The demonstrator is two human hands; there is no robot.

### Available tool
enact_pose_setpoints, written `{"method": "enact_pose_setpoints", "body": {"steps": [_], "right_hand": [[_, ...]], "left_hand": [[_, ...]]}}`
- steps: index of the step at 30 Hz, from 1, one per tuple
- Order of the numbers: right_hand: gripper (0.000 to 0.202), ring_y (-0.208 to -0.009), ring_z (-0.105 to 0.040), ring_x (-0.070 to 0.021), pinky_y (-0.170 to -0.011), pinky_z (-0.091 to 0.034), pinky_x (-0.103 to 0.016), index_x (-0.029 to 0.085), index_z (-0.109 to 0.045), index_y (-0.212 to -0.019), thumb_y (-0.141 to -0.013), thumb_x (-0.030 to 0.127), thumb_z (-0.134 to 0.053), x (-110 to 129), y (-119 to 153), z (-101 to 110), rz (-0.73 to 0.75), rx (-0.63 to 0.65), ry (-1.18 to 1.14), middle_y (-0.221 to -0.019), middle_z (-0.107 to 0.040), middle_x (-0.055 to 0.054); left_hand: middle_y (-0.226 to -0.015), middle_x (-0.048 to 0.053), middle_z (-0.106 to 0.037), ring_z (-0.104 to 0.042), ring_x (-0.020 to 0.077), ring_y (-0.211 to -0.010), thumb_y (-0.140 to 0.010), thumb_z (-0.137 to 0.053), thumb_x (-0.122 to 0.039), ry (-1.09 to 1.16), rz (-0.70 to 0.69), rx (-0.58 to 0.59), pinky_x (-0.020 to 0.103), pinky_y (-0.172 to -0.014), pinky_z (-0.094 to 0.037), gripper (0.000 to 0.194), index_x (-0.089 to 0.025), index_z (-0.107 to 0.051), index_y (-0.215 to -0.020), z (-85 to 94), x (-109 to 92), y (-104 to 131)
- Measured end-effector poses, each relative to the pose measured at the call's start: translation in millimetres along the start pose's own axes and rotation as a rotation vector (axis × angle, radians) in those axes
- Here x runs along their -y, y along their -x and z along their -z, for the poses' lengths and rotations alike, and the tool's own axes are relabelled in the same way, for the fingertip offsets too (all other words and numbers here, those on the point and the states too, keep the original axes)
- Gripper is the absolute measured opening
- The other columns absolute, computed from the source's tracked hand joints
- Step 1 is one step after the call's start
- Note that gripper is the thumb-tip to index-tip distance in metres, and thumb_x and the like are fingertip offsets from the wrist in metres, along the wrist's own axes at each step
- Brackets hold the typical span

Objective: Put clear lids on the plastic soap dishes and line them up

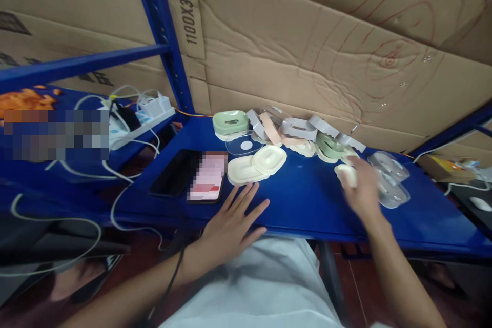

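Observation:
My left hand [236, 223] lies at the front edge of the blue table with its fingers stretched out, holding nothing. Just beyond its fingertips are two overlapping cream oval trays [248, 169]. On the right, my right hand [362, 189], slightly blurred, closes on a small cream tray [347, 176] like those. Along the back sit a green oval box with a slot [231, 123], a grey one [300, 128] and a second green one [329, 147], which look like soap boxes. A pink ring-shaped piece [271, 129] leans among them. Clear plastic pieces [392, 192] lie right of my right hand.
A phone with a lit screen [207, 177] and a black flat object [175, 173] lie left of the trays. Power strips with white cables [144, 120] stand farther left. A cardboard sheet [269, 36] rises behind the table [303, 205], beside a blue metal post [154, 15].

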State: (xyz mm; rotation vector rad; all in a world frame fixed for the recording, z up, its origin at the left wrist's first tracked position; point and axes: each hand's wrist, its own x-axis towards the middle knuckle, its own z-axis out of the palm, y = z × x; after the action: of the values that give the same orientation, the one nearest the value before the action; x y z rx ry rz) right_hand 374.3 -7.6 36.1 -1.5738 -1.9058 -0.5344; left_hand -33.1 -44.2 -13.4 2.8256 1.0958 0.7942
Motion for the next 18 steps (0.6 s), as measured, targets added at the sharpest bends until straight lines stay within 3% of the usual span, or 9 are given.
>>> {"method": "enact_pose_setpoints", "body": {"steps": [2, 4, 7, 10, 13, 18], "right_hand": [[0.044, -0.14, -0.059, -0.0323, -0.117, -0.044, -0.05, 0.025, -0.06, -0.152, -0.11, 0.035, -0.05, 78, -27, -20, 0.353, 0.256, -0.125, -0.149, -0.066, -0.016], [0.045, -0.139, -0.059, -0.0303, -0.116, -0.044, -0.048, 0.025, -0.06, -0.153, -0.109, 0.024, -0.05, 141, -53, -40, 0.56, 0.369, -0.2, -0.152, -0.065, -0.012], [0.046, -0.132, -0.061, -0.0296, -0.108, -0.047, -0.045, 0.019, -0.06, -0.153, -0.11, 0.017, -0.044, 193, -91, -69, 0.638, 0.435, -0.169, -0.152, -0.066, -0.013], [0.037, -0.123, -0.063, -0.0312, -0.104, -0.047, -0.045, 0.013, -0.069, -0.14, -0.11, 0.023, -0.051, 211, -124, -96, 0.614, 0.512, -0.085, -0.135, -0.074, -0.016], [0.023, -0.115, -0.065, -0.031, -0.1, -0.048, -0.043, 0.013, -0.079, -0.116, -0.106, 0.023, -0.061, 214, -141, -112, 0.577, 0.632, -0.09, -0.116, -0.078, -0.016], [0.017, -0.109, -0.07, -0.0233, -0.092, -0.05, -0.033, 0.017, -0.077, -0.112, -0.106, 0.019, -0.061, 206, -139, -111, 0.522, 0.608, -0.161, -0.115, -0.079, -0.01]], "left_hand": [[-0.177, 0.015, -0.031, -0.034, 0.0358, -0.163, -0.107, -0.062, -0.043, 0.006, 0.0, -0.003, 0.061, -0.132, -0.031, 0.056, -0.025, -0.053, -0.159, -0.5, 1, 2], [-0.177, 0.017, -0.032, -0.035, 0.0357, -0.163, -0.106, -0.063, -0.042, 0.004, -0.01, -0.006, 0.06, -0.132, -0.033, 0.057, -0.024, -0.053, -0.159, 0.2, 3, 4], [-0.174, 0.019, -0.036, -0.039, 0.0359, -0.161, -0.105, -0.065, -0.039, 0.013, -0.039, 0.006, 0.06, -0.13, -0.036, 0.056, -0.023, -0.054, -0.158, 1.8, 5, 6], [-0.172, 0.018, -0.04, -0.042, 0.0356, -0.159, -0.105, -0.065, -0.036, 0.027, -0.055, 0.022, 0.061, -0.13, -0.038, 0.055, -0.023, -0.054, -0.157, 3.1, 6, 8], [-0.171, 0.019, -0.041, -0.044, 0.0364, -0.157, -0.104, -0.066, -0.033, 0.026, -0.074, 0.02, 0.062, -0.129, -0.039, 0.055, -0.023, -0.054, -0.157, 3.5, 7, 8], [-0.169, 0.02, -0.044, -0.046, 0.0368, -0.156, -0.101, -0.069, -0.032, 0.0, -0.082, 0.001, 0.063, -0.127, -0.041, 0.055, -0.023, -0.057, -0.154, 2.3, 6, 9]]}}
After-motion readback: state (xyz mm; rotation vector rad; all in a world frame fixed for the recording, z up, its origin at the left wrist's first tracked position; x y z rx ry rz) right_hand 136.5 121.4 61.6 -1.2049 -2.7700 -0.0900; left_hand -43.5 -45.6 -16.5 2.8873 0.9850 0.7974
